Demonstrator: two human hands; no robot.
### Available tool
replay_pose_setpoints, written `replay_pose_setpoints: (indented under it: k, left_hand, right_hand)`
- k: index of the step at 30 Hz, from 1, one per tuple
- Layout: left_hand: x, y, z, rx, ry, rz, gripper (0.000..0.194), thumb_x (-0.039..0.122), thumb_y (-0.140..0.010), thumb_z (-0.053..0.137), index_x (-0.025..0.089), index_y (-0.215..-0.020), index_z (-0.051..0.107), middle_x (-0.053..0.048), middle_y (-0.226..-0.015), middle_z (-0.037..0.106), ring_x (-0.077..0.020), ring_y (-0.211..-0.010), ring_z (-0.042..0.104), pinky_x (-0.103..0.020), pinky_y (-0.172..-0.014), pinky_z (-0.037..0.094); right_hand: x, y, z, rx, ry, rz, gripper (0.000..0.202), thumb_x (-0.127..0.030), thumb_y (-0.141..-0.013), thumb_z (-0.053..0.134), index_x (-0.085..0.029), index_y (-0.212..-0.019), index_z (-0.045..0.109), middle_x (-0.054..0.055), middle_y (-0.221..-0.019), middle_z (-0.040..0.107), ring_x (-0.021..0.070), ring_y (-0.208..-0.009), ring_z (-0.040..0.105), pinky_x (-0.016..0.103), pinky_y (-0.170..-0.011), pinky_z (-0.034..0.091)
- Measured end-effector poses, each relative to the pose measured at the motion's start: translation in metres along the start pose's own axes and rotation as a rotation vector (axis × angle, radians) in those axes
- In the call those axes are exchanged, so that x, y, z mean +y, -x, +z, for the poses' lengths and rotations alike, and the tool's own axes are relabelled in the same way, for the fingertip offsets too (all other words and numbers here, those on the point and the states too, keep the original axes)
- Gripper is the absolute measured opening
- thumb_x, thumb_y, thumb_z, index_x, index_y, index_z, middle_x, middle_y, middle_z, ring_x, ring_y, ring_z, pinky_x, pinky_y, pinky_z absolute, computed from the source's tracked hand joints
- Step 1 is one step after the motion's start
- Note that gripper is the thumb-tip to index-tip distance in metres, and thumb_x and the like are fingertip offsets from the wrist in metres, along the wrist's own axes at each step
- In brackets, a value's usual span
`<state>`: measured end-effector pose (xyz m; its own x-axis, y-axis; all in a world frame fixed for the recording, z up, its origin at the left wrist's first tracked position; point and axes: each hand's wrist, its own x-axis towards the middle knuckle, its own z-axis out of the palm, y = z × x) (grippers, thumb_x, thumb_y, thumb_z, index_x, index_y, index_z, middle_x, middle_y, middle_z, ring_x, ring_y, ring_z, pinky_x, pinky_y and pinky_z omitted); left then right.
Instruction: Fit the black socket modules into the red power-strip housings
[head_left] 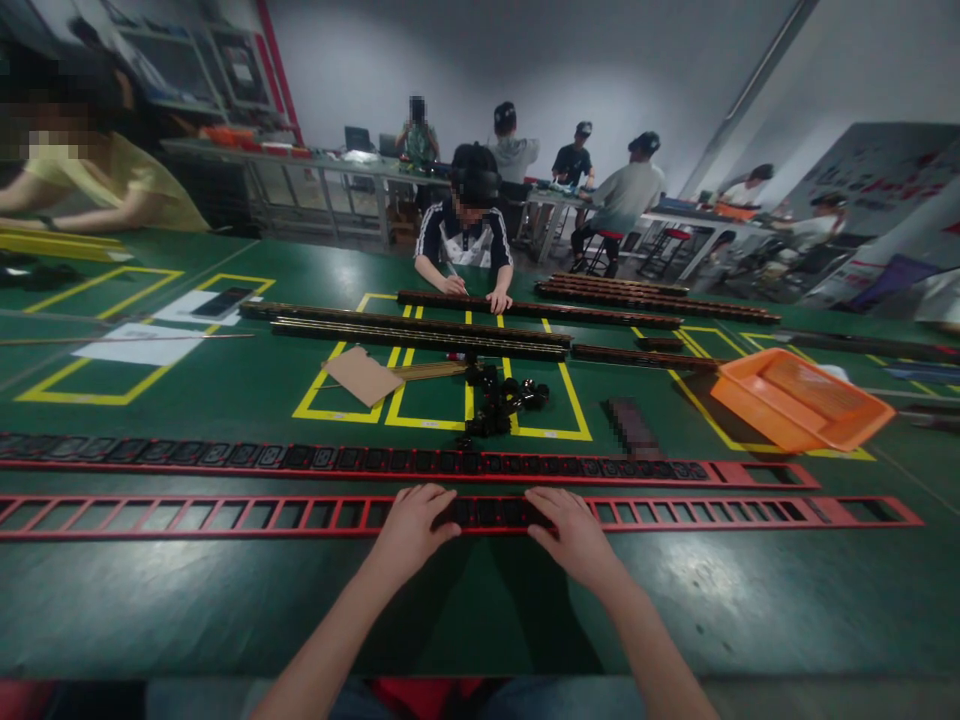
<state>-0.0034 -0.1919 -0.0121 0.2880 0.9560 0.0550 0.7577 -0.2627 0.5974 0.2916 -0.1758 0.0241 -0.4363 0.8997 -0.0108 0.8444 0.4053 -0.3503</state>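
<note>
As my left hand (415,528) and right hand (574,530) rest, fingers parted, on one slotted red frame (495,530), three squarish black inserts (491,512) sit between; one fuller frame (724,473) lies beyond.

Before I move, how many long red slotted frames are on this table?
2. The nearer frame lies at the left hand and right hand; the farther frame lies just beyond, lined with black pieces. Both run off the picture's left edge; more may be out of view.

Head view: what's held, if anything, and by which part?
Left hand and right hand are at the nearer red slotted frame, flanking its black inserts; whether they grip or only touch it can't be told.
</note>
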Motion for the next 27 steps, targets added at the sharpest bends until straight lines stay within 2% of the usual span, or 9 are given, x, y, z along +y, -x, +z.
replay_pose_setpoints:
  k: [3, 7, 11, 16, 22, 27]
  left_hand:
    - [0.002, 0.0, 0.001, 0.023, 0.014, -0.028, 0.048, 0.039, -0.081, 0.071, 0.027, -0.126, 0.062, -0.006, -0.12, 0.066, -0.0264, -0.111, 0.058, -0.046, -0.098, 0.041]
    - [0.005, 0.001, -0.003, 0.028, 0.034, -0.023, 0.045, 0.034, -0.08, 0.072, 0.028, -0.124, 0.064, -0.006, -0.119, 0.066, -0.0256, -0.11, 0.059, -0.045, -0.097, 0.042]
    - [0.004, -0.002, -0.005, -0.013, 0.045, -0.039, 0.041, 0.032, -0.081, 0.07, 0.027, -0.121, 0.066, -0.006, -0.115, 0.068, -0.0254, -0.105, 0.061, -0.044, -0.093, 0.045]
    - [0.0, -0.005, -0.003, -0.042, 0.036, -0.04, 0.042, 0.036, -0.079, 0.07, 0.027, -0.121, 0.067, -0.007, -0.113, 0.068, -0.0265, -0.103, 0.062, -0.044, -0.091, 0.046]
    - [-0.004, -0.004, 0.0, -0.036, 0.014, -0.003, 0.04, 0.034, -0.081, 0.068, 0.028, -0.121, 0.066, -0.006, -0.113, 0.066, -0.0258, -0.103, 0.062, -0.042, -0.09, 0.047]
    - [0.002, -0.007, -0.011, -0.077, -0.042, 0.03, 0.04, 0.032, -0.079, 0.069, 0.028, -0.119, 0.066, -0.006, -0.111, 0.066, -0.0246, -0.101, 0.061, -0.039, -0.089, 0.048]
  right_hand:
    - [-0.017, -0.005, 0.001, 0.033, 0.018, -0.006, 0.041, -0.03, -0.09, 0.061, -0.021, -0.129, 0.06, 0.01, -0.129, 0.062, 0.0267, -0.121, 0.053, 0.046, -0.106, 0.037]
    - [-0.054, -0.019, 0.01, 0.048, -0.032, -0.112, 0.039, -0.028, -0.092, 0.059, -0.021, -0.13, 0.059, 0.008, -0.129, 0.062, 0.0236, -0.12, 0.052, 0.042, -0.106, 0.036]
    - [-0.076, -0.031, 0.021, 0.002, -0.048, -0.138, 0.039, -0.029, -0.091, 0.061, -0.023, -0.129, 0.059, 0.008, -0.126, 0.062, 0.0234, -0.118, 0.052, 0.041, -0.104, 0.037]
    - [-0.078, -0.038, 0.024, -0.037, -0.052, -0.098, 0.039, -0.034, -0.09, 0.062, -0.025, -0.128, 0.06, 0.007, -0.121, 0.064, 0.0237, -0.111, 0.054, 0.04, -0.096, 0.04]
    - [-0.08, -0.047, 0.02, -0.068, -0.052, -0.146, 0.033, -0.033, -0.092, 0.059, -0.028, -0.125, 0.062, 0.003, -0.112, 0.067, 0.0211, -0.107, 0.054, 0.035, -0.093, 0.041]
    - [-0.08, -0.048, 0.02, -0.076, -0.033, -0.186, 0.035, -0.034, -0.094, 0.056, -0.029, -0.128, 0.06, 0.003, -0.111, 0.067, 0.021, -0.105, 0.055, 0.035, -0.092, 0.041]
